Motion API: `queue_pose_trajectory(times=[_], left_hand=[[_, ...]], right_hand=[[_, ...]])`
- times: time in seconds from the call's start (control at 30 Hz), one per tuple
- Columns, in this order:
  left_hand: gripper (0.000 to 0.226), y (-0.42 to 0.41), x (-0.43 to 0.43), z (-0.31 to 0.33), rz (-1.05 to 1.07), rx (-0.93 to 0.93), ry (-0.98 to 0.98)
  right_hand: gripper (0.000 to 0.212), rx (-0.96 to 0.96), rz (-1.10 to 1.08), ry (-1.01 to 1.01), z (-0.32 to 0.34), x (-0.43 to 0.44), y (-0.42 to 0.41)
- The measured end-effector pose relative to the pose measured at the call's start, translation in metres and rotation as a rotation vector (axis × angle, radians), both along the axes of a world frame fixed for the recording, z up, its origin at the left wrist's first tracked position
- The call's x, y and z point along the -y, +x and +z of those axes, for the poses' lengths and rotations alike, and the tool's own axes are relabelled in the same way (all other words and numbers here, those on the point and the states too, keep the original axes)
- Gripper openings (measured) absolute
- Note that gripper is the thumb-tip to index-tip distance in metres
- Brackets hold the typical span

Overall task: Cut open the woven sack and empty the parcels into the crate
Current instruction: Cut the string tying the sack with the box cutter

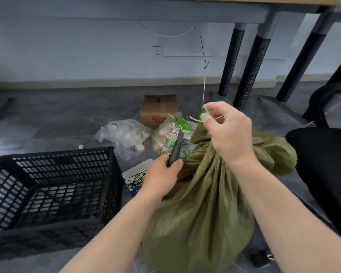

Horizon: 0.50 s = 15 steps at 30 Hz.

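An olive-green woven sack (201,209) stands on the floor in front of me, its neck bunched together at the top. My left hand (161,174) grips a dark utility knife (176,148), the blade end pointing up beside the sack's neck. Above the neck, my right hand (228,131) pinches a thin white tie (207,113) between thumb and fingers. The black plastic crate (53,196) sits to the left of the sack and holds nothing that I can see.
Behind the sack lie a clear plastic bag (126,136), a printed bag of rubbish (165,138), a small cardboard box (158,109) and a small open box of dark ties (136,178). Black table legs (252,69) and a black chair (327,154) stand at the right.
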<state>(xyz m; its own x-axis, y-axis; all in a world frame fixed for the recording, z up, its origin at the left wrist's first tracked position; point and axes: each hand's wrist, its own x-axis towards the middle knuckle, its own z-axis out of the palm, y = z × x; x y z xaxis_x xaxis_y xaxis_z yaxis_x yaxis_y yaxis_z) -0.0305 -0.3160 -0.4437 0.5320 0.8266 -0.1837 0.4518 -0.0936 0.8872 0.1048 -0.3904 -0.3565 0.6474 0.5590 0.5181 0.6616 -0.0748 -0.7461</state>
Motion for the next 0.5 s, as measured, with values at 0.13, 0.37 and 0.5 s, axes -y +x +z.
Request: queue_pose_trajectory(times=[0.13,0.37,0.5], left_hand=[[0.023,-0.018,-0.03,0.008,0.037,0.0,0.019],[0.026,-0.055,-0.081,0.004,0.076,-0.121,0.047],[0.028,-0.082,-0.1,0.001,0.093,-0.152,0.018]], right_hand=[[0.018,-0.058,0.068,-0.177,-0.016,-0.031,-0.015],[0.02,0.078,0.088,-0.445,-0.041,-0.087,-0.058],[0.02,0.084,0.083,-0.548,-0.06,-0.11,-0.071]])
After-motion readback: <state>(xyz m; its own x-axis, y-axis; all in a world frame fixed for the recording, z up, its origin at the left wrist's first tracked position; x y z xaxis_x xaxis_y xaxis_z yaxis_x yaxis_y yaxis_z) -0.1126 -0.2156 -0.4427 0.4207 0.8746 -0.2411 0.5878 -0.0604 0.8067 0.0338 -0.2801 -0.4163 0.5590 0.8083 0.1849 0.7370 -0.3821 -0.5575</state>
